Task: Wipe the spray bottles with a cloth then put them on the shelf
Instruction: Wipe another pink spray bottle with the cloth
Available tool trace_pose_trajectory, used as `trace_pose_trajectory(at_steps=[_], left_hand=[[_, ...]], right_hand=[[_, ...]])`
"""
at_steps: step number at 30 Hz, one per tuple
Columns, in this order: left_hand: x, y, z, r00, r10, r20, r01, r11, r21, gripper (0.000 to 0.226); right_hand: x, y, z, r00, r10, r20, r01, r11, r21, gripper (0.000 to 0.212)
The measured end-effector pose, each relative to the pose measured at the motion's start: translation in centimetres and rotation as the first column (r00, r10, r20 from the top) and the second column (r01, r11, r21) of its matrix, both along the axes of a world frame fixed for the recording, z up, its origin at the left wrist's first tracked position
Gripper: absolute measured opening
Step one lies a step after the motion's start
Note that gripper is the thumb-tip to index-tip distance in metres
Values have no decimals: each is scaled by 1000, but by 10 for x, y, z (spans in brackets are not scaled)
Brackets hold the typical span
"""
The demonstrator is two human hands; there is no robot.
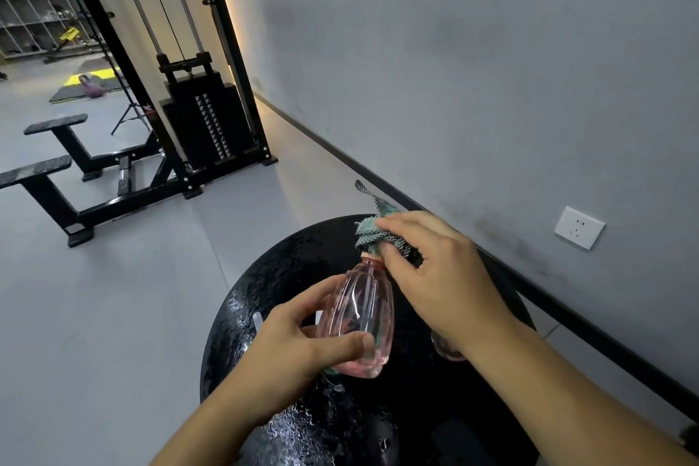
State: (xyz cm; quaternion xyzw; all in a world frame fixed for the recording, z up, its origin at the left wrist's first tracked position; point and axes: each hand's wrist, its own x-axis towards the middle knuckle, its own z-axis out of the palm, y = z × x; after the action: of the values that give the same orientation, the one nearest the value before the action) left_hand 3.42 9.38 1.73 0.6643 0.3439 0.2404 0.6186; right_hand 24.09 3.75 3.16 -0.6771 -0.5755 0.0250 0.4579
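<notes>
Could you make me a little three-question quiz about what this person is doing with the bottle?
1. True or false: the left hand grips the pink spray bottle.
2. Which hand presses the cloth over the bottle's top? A) left B) right C) neither
3. What does the bottle hang above?

Key
1. True; fingers and thumb curl round its body.
2. B; the right hand pinches the cloth there.
3. A round black table.
</notes>
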Motion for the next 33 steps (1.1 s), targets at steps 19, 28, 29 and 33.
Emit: trace_pose_trajectory(at_steps=[19,28,29,33], left_hand=[[-4,2,1,999,1,32,-1,1000,-22,63],[-7,7,-2,999,-14,36,15,999,-29,74],[-7,7,-3,999,-13,35,14,1000,-27,74],[-5,5,-4,998,-39,42,41,998,-37,68]], right_hand=[[0,1,-7,990,-12,142,10,1000,14,37],[8,3,-8,988,-22,152,14,998,56,37],[6,3,-8,989,-21,146,12,998,62,36],[-8,1,-9,978,94,187,-102,994,36,36]])
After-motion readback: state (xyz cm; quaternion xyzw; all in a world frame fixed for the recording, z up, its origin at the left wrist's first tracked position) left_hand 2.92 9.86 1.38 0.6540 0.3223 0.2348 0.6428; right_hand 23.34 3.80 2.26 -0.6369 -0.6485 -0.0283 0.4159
